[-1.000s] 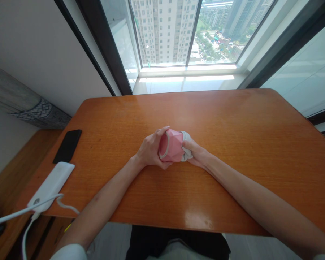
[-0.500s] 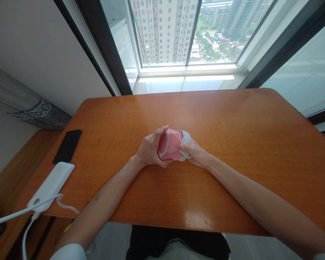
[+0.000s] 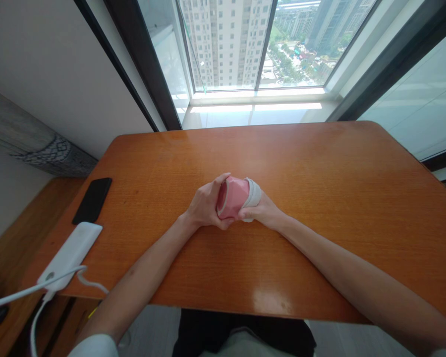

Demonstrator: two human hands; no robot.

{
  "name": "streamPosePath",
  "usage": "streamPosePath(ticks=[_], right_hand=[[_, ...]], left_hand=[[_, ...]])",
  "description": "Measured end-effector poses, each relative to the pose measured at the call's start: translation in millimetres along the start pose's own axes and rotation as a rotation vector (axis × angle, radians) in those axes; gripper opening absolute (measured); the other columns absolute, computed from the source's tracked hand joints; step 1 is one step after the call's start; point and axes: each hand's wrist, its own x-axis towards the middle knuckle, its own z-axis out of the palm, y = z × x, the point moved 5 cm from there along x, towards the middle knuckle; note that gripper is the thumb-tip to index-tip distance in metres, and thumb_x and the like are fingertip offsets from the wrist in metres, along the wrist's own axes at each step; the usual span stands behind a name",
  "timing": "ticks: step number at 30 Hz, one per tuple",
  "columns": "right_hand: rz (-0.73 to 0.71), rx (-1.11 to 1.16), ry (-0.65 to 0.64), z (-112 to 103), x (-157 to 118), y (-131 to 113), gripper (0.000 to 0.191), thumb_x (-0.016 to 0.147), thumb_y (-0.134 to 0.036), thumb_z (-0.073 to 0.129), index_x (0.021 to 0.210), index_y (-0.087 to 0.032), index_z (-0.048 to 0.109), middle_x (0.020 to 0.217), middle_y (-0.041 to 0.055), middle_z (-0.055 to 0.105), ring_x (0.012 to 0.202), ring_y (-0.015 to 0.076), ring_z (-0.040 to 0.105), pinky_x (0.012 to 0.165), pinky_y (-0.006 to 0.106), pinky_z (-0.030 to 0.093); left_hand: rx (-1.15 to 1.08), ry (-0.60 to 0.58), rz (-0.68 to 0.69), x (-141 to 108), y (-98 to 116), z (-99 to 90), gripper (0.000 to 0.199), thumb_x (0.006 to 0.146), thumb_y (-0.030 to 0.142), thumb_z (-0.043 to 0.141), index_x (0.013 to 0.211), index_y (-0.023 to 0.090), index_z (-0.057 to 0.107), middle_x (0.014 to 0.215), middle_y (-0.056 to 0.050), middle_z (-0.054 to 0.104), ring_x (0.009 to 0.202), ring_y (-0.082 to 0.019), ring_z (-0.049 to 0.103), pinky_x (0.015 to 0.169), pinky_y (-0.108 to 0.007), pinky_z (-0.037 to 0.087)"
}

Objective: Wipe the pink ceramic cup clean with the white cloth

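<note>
**Pink faceted object (image 3: 233, 197) held in a closed grip by both hands, long axis 9 to 3 o'clock**

Its rimmed pink end, at 9 o'clock, is wrapped by the left hand (image 3: 207, 204), the nearer hand to the pink body. The white band (image 3: 254, 194), at 3 o'clock, is gripped by the right hand (image 3: 262, 212). Farther out on the wooden surface (image 3: 319, 163) are placed a black phone (image 3: 92, 201) and a white power bank (image 3: 70, 254), at 9 and 8 o'clock — both well apart from the hands.

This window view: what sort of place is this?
Probably a room high up in an apartment tower: the tall window looks down on residential blocks and tree-lined streets, and a wooden table holds a phone and a power bank.
</note>
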Motion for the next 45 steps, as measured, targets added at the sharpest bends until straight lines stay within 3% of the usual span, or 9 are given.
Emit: streamPosePath(ticks=[5, 15, 20, 28, 34, 40, 45], right_hand=[[-0.025, -0.092, 0.004, 5, -4, -4, 0.08, 0.058, -0.048, 0.11, 0.125, -0.022, 0.075, 0.109, 0.0066, 0.079, 0.097, 0.0269, 0.073, 0.084, 0.038, 0.065], [-0.062, -0.235, 0.073, 9, -9, -7, 0.085, 0.056, -0.044, 0.111, 0.129, -0.021, 0.074, 0.119, 0.0093, 0.08, 0.116, 0.0359, 0.075, 0.105, 0.052, 0.064], [-0.113, -0.326, 0.089, 14, -11, -11, 0.062, 0.056, -0.047, 0.11, 0.104, -0.022, 0.08, 0.1, 0.0071, 0.08, 0.105, 0.0357, 0.076, 0.09, 0.049, 0.069], [-0.224, -0.59, 0.157, 12, -16, -8, 0.057, 0.054, -0.053, 0.11, 0.092, -0.024, 0.081, 0.084, 0.0032, 0.08, 0.083, 0.0312, 0.078, 0.067, 0.04, 0.067], [-0.407, -0.841, 0.136, 16, -19, -9, 0.045, 0.06, -0.054, 0.108, 0.081, -0.025, 0.08, 0.079, 0.0021, 0.079, 0.073, 0.0267, 0.077, 0.065, 0.036, 0.064], [-0.55, -1.083, 0.101, 20, -22, -10, 0.044, 0.073, -0.065, 0.099, 0.079, -0.025, 0.081, 0.075, 0.0029, 0.078, 0.066, 0.0227, 0.073, 0.059, 0.032, 0.055], [-0.645, -1.131, 0.051, 22, -22, -8, 0.045, 0.085, -0.066, 0.089, 0.074, -0.024, 0.078, 0.07, 0.003, 0.076, 0.06, 0.0193, 0.067, 0.058, 0.031, 0.049]], left_hand=[[0.007, -0.006, -0.006, -1, -2, 1.0, 0.123, 0.065, 0.074, 0.081, 0.165, 0.022, 0.032, 0.118, -0.012, 0.076, 0.091, -0.034, 0.079, 0.081, -0.049, 0.065], [0.005, 0.001, -0.011, -1, -6, 1.8, 0.125, 0.069, 0.095, 0.066, 0.166, 0.024, 0.031, 0.113, -0.012, 0.075, 0.086, -0.033, 0.078, 0.079, -0.046, 0.063], [-0.012, 0.009, -0.002, -2, -6, 2.3, 0.124, 0.072, 0.097, 0.064, 0.165, 0.022, 0.032, 0.114, -0.013, 0.075, 0.088, -0.033, 0.078, 0.08, -0.046, 0.062], [-0.089, 0.003, -0.003, 0, -4, 1.1, 0.118, 0.077, 0.096, 0.06, 0.164, 0.02, 0.036, 0.106, -0.01, 0.075, 0.084, -0.03, 0.075, 0.079, -0.044, 0.06], [-0.127, -0.001, 0.021, 0, -2, 1.0, 0.117, 0.078, 0.096, 0.058, 0.165, 0.02, 0.036, 0.105, -0.01, 0.075, 0.079, -0.029, 0.073, 0.076, -0.044, 0.06], [-0.193, -0.021, -0.001, -1, -3, 3.1, 0.117, 0.078, 0.097, 0.057, 0.164, 0.02, 0.036, 0.116, -0.014, 0.077, 0.087, -0.031, 0.076, 0.079, -0.045, 0.062], [-0.247, -0.049, -0.024, -1, -3, 2.9, 0.118, 0.078, 0.096, 0.059, 0.164, 0.018, 0.035, 0.121, -0.017, 0.078, 0.091, -0.032, 0.078, 0.082, -0.045, 0.062]])
